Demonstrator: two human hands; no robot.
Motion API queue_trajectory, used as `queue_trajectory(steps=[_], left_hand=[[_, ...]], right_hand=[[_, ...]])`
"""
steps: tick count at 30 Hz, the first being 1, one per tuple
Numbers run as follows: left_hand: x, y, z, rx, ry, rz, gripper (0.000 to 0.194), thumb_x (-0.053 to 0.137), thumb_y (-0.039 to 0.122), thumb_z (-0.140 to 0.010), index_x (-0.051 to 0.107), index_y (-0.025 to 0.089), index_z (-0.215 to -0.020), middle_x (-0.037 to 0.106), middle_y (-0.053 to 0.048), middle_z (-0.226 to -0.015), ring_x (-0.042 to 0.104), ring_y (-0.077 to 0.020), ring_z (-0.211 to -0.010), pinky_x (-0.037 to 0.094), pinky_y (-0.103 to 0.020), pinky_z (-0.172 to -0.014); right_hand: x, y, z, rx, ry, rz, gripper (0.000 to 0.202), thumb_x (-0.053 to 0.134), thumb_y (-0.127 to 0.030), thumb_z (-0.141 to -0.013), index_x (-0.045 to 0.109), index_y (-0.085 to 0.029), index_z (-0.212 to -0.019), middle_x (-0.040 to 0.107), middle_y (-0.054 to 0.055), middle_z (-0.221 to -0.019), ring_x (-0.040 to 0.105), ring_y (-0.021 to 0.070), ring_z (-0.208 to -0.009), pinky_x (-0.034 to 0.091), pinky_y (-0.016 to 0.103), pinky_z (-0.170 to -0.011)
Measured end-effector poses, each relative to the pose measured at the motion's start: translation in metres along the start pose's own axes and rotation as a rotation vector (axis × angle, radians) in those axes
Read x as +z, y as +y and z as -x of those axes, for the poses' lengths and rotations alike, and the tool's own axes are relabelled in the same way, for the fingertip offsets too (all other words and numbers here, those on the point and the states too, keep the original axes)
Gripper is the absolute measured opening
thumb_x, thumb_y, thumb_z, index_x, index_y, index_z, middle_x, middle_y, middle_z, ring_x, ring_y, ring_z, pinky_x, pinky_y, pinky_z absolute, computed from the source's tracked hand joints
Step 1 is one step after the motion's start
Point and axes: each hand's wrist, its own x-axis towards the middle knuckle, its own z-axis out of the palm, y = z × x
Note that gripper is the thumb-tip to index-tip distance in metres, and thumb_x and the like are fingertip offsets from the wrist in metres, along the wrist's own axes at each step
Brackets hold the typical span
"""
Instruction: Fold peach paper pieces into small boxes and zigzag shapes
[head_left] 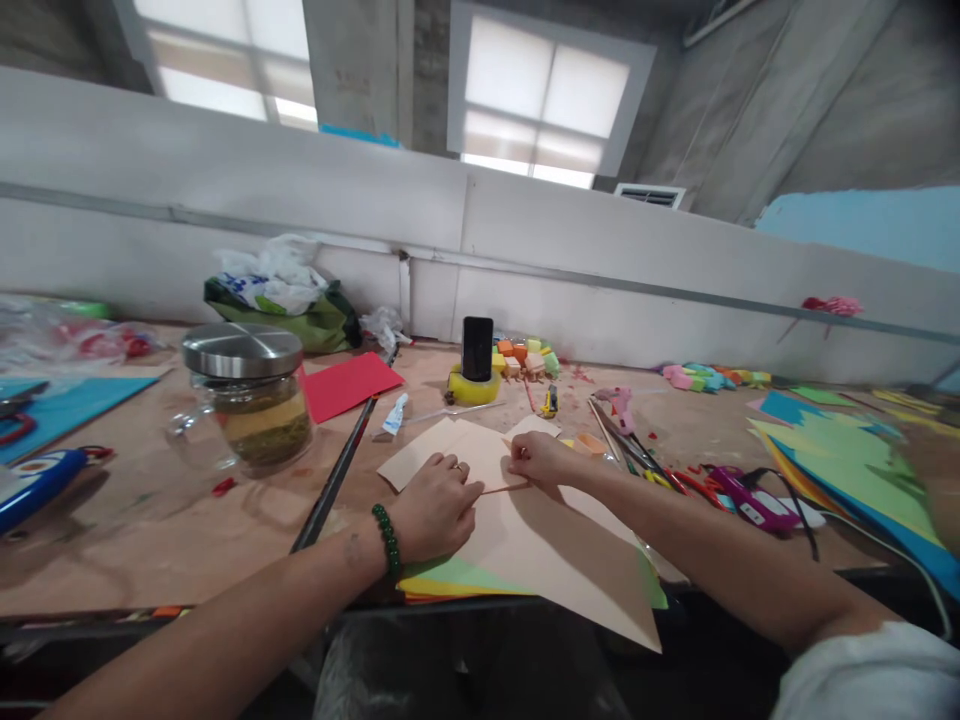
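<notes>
Near the front edge of the workbench [187, 540], a peach paper sheet [540, 545] lies on a stack of coloured sheets [442, 578], one corner hanging past the edge. It looks light, thin and limp, easy to crease or tear, so it is probably best held flat near the fold rather than lifted by a corner. The left hand [433, 505], with a green bead bracelet [388, 538] at the wrist, rests knuckles-up on the sheet, fingers curled together and pressing it down. The right hand [541, 459] sits just beside it, fingertips bunched and pinching the folded edge. Further back stand a lidded glass jar [251, 400], a red sheet [349, 385] and a phone in a yellow tape roll [475, 368]. Scissors and tools [705, 485] lie toward the right edge.
</notes>
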Motion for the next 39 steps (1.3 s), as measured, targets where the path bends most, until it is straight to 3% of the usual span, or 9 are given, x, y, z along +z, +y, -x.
queue_trajectory(steps=[4,8,16,20,23,26,30,34,39], left_hand=[[0.0,0.0,0.001,0.026,0.006,-0.038,0.016,0.049,0.017,-0.082,0.064,0.017,-0.087,0.062,-0.01,-0.082,0.054,-0.0255,-0.083,0.039,-0.04,-0.077],[0.001,-0.001,0.002,0.038,0.006,-0.065,0.015,0.049,0.018,-0.084,0.063,0.017,-0.085,0.062,-0.01,-0.085,0.053,-0.025,-0.084,0.039,-0.04,-0.08],[-0.001,0.0,-0.002,-0.004,-0.035,-0.023,0.02,0.05,0.027,-0.09,0.064,0.015,-0.098,0.064,-0.011,-0.087,0.055,-0.0254,-0.086,0.04,-0.039,-0.079],[-0.001,-0.006,-0.007,-0.066,-0.055,0.033,0.022,0.05,0.026,-0.092,0.066,0.014,-0.083,0.066,-0.011,-0.085,0.057,-0.0234,-0.085,0.042,-0.036,-0.078],[0.003,-0.012,-0.01,-0.053,-0.027,0.04,0.03,0.044,0.019,-0.093,0.066,0.015,-0.073,0.066,-0.009,-0.08,0.058,-0.0214,-0.081,0.042,-0.034,-0.077],[0.006,-0.016,-0.011,-0.071,0.033,0.073,0.029,0.044,0.017,-0.092,0.065,0.015,-0.072,0.066,-0.008,-0.076,0.059,-0.0209,-0.078,0.042,-0.033,-0.074],[0.01,-0.018,-0.012,-0.144,0.087,0.236,0.025,0.045,0.015,-0.089,0.063,0.016,-0.071,0.065,-0.006,-0.071,0.059,-0.0193,-0.072,0.042,-0.03,-0.068],[0.014,-0.021,-0.013,-0.324,0.097,0.483,0.02,0.046,0.017,-0.086,0.061,0.017,-0.1,0.063,0.002,-0.064,0.056,-0.0146,-0.058,0.041,-0.025,-0.056],[0.017,-0.025,-0.012,-0.315,0.114,0.265,0.034,0.055,0.018,-0.082,0.054,0.016,-0.116,0.064,-0.003,-0.079,0.06,-0.0201,-0.079,0.047,-0.032,-0.073]], right_hand=[[0.009,-0.021,-0.01,-0.029,0.011,0.011,0.015,0.071,-0.031,-0.073,0.067,-0.016,-0.074,0.068,0.003,-0.075,0.059,0.0152,-0.069,0.036,0.021,-0.054],[0.022,-0.034,-0.02,-0.059,-0.087,-0.041,0.014,0.066,-0.029,-0.076,0.068,-0.015,-0.072,0.064,-0.001,-0.058,0.057,0.0113,-0.056,0.037,0.019,-0.051],[0.008,-0.001,-0.01,-0.013,-0.053,-0.114,0.008,0.065,-0.02,-0.076,0.062,-0.016,-0.07,0.064,0.0,-0.065,0.057,0.0124,-0.063,0.039,0.02,-0.057],[0.013,0.013,0.008,0.024,0.005,-0.181,0.013,0.057,-0.03,-0.086,0.057,-0.017,-0.087,0.057,-0.004,-0.058,0.051,0.0103,-0.049,0.036,0.019,-0.047],[0.021,0.017,0.026,0.017,0.131,-0.21,0.023,0.04,-0.035,-0.095,0.055,-0.018,-0.093,0.054,-0.004,-0.06,0.047,0.0101,-0.049,0.035,0.019,-0.046],[0.028,0.018,0.045,-0.154,0.293,-0.158,0.025,0.047,-0.035,-0.092,0.061,-0.018,-0.081,0.06,0.0,-0.067,0.053,0.0125,-0.061,0.038,0.02,-0.056],[0.03,0.019,0.061,-0.381,0.207,0.083,0.028,0.043,-0.029,-0.095,0.069,-0.022,-0.104,0.068,0.005,-0.082,0.059,0.0147,-0.071,0.04,0.023,-0.066],[0.031,0.022,0.061,-0.436,0.189,0.303,0.032,0.043,-0.02,-0.093,0.067,-0.023,-0.114,0.065,0.004,-0.079,0.058,0.0135,-0.066,0.036,0.023,-0.061],[0.032,0.026,0.059,-0.488,0.238,0.302,0.03,0.046,-0.016,-0.089,0.068,-0.023,-0.109,0.061,0.004,-0.082,0.056,0.0135,-0.071,0.036,0.022,-0.062]])
